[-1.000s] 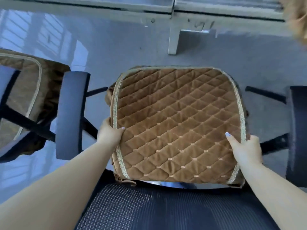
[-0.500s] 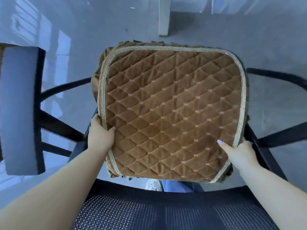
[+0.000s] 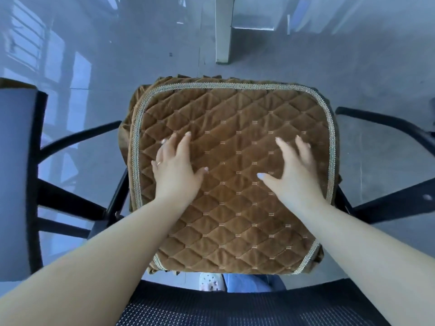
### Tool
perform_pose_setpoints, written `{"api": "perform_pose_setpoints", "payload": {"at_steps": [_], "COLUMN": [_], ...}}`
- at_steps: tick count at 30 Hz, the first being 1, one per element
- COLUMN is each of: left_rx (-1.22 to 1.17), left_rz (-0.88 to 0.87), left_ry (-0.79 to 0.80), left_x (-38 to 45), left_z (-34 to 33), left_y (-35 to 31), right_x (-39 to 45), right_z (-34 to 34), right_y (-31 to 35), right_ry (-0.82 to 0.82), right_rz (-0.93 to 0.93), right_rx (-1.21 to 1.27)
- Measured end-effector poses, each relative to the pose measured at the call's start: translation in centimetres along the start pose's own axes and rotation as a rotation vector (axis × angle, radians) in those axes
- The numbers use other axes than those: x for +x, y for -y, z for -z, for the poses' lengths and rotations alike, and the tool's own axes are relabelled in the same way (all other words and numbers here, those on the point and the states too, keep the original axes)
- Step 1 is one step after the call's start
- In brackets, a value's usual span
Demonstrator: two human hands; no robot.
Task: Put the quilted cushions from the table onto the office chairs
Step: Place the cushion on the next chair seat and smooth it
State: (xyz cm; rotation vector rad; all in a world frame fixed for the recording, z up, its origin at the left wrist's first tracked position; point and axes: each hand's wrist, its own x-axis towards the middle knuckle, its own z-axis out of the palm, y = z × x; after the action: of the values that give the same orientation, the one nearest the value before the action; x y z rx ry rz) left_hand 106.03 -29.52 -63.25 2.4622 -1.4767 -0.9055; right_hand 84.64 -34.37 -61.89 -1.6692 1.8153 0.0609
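Note:
A brown quilted cushion (image 3: 235,147) with pale braided edging lies flat on the seat of a black office chair, covering the seat. My left hand (image 3: 176,168) rests palm down on its left half, fingers spread. My right hand (image 3: 292,170) lies flat on its right half, fingers apart too. Neither hand grips the cushion. The chair's mesh backrest (image 3: 211,309) curves across the bottom of the view, right below my arms.
The chair's left armrest (image 3: 16,180) stands at the left, and black right armrest struts (image 3: 386,128) are at the right. A white table leg (image 3: 223,29) stands on the glossy grey floor beyond the cushion. A shoe and a jeans leg (image 3: 235,282) show under the cushion's near edge.
Both hands let go of the cushion's side edges and moved inward onto its top, palms flat. The cushion came down and now lies on the seat.

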Motion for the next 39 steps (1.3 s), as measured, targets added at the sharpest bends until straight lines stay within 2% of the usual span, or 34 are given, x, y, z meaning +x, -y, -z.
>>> {"api": "perform_pose_setpoints", "payload": {"at_steps": [3,6,10,18,21,26,34,39], "left_rx": [0.163,0.224,0.307,0.283,0.235,0.208,0.233,0.248], "left_rz": [-0.075,-0.013,0.012,-0.027,-0.039,0.051,0.048,0.071], "left_ry": [0.109,0.201,0.237,0.178,0.159,0.256,0.275,0.295], "left_x": [2.2,3.8,5.1,3.6,-0.4,-8.0,-6.6,-6.6], "left_z": [-0.4,-1.6,-2.8,-2.6,-3.0,-5.1,-6.6,-5.4], "left_y": [-2.4,-2.7,-2.8,-2.6,-1.1,0.9,1.6,1.1], "right_x": [3.2,5.0,6.5,5.0,1.0,-6.3,-5.2,-5.3], "right_z": [0.1,-1.4,-3.4,-3.3,-3.4,-5.1,-8.6,-7.1], "right_y": [2.7,3.1,3.0,2.0,0.9,-2.0,-1.7,-1.0], "right_ry": [0.118,0.224,0.232,0.162,0.234,0.373,0.299,0.336], "right_rz": [0.108,0.085,0.071,0.139,0.152,0.153,0.091,0.08], "right_rx": [-0.228,-0.401,-0.517,-0.465,-0.404,-0.432,-0.479,-0.49]}}
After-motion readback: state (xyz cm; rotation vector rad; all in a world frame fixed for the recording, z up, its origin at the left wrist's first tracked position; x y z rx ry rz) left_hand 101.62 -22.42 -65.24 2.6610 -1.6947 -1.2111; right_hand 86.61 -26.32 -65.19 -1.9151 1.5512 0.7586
